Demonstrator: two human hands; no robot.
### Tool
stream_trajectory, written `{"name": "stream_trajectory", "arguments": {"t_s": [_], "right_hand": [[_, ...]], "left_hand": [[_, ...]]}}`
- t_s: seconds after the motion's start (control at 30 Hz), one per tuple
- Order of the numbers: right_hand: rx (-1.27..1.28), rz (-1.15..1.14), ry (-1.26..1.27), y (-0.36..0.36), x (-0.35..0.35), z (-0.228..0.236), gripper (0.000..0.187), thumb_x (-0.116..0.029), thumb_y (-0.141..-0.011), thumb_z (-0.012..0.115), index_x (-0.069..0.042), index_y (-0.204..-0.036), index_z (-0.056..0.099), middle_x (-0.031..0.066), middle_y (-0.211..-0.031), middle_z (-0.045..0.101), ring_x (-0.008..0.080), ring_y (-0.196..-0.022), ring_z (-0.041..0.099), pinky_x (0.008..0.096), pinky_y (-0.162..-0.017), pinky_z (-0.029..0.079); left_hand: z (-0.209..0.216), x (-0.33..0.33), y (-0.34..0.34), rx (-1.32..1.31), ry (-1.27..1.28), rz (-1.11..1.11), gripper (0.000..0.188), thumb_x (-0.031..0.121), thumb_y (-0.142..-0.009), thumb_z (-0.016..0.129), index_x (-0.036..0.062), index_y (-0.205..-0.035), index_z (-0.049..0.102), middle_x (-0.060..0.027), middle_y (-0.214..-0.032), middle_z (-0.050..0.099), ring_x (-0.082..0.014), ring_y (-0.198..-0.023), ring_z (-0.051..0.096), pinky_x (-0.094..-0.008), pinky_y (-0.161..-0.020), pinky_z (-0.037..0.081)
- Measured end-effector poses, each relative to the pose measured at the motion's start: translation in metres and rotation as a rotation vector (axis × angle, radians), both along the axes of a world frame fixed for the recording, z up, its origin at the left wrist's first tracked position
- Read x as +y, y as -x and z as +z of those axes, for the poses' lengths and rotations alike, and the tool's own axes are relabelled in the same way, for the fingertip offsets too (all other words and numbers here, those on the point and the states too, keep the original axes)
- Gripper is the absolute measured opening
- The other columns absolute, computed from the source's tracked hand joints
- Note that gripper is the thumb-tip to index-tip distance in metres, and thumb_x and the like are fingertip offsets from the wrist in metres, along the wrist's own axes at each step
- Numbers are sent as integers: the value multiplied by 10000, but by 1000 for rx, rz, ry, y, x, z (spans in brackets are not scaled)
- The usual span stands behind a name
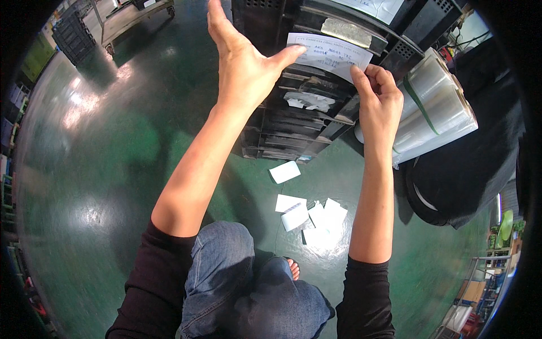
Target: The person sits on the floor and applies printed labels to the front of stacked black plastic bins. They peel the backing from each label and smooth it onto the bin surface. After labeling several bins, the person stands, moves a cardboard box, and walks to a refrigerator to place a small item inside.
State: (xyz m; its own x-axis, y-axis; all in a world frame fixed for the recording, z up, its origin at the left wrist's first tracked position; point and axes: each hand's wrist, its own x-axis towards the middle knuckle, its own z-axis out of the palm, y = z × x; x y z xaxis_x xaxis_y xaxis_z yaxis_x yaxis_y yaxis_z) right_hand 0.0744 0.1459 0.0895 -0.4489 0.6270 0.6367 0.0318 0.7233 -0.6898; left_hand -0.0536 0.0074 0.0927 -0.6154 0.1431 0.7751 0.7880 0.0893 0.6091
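Note:
A white paper label [332, 51] with print and blue handwriting lies against the side of a stack of black plastic crates [291, 125]. My left hand [244, 66] is spread, its thumb touching the label's left end while its fingers stretch up beside the crate. At the label's lower right corner, my right hand [381, 93] pinches the paper between thumb and curled fingers. Just above the label is a strip of worn, pale paper [346, 32] stuck to the crate. Torn white paper remnants [309, 101] cling to the crate below it.
Several white paper slips [316, 220] lie scattered on the green floor [113, 243] before my knees. Rolls of clear plastic film [435, 110] with a green strap stand right of the crates, beside a large black covering [468, 164]. A wheeled cart [132, 25] stands far left.

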Motion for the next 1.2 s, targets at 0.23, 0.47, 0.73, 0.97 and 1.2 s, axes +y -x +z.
{"name": "stream_trajectory", "arguments": {"t_s": [0.23,0.47,0.73,0.97,1.2], "right_hand": [[60,-12,5,3,-1,-2,242,-187,-799,686,34,-895,667,55,-694,531,117,-604,513,258,-584,423],[40,-39,4,3,-4,-1,232,-174,-786,689,36,-883,669,54,-688,527,116,-603,510,255,-582,416],[53,-56,-29,4,-5,-2,228,-165,-782,692,37,-884,667,66,-698,541,126,-607,517,267,-594,429],[49,-89,-44,6,-5,-4,222,-157,-777,694,36,-885,669,70,-696,533,137,-607,508,272,-592,430],[86,-104,-60,10,-5,-6,213,-159,-767,701,27,-868,672,69,-674,508,147,-600,493,287,-584,428]], "left_hand": [[-1,5,8,56,7,34,1192,149,-623,835,-24,-1424,-30,-312,-1434,147,-395,-1353,198,-425,-1124,197],[1,5,7,57,12,50,1191,161,-624,837,-27,-1423,-27,-315,-1433,155,-395,-1352,203,-428,-1123,201],[5,5,6,26,23,29,1185,156,-624,838,-28,-1420,-20,-309,-1439,151,-383,-1357,204,-422,-1126,203],[5,5,8,34,20,17,1178,148,-623,838,-23,-1422,-11,-301,-1441,161,-376,-1355,214,-417,-1123,209],[5,5,9,56,3,-3,1159,128,-623,836,-22,-1421,9,-283,-1432,208,-357,-1341,256,-406,-1116,229]]}}
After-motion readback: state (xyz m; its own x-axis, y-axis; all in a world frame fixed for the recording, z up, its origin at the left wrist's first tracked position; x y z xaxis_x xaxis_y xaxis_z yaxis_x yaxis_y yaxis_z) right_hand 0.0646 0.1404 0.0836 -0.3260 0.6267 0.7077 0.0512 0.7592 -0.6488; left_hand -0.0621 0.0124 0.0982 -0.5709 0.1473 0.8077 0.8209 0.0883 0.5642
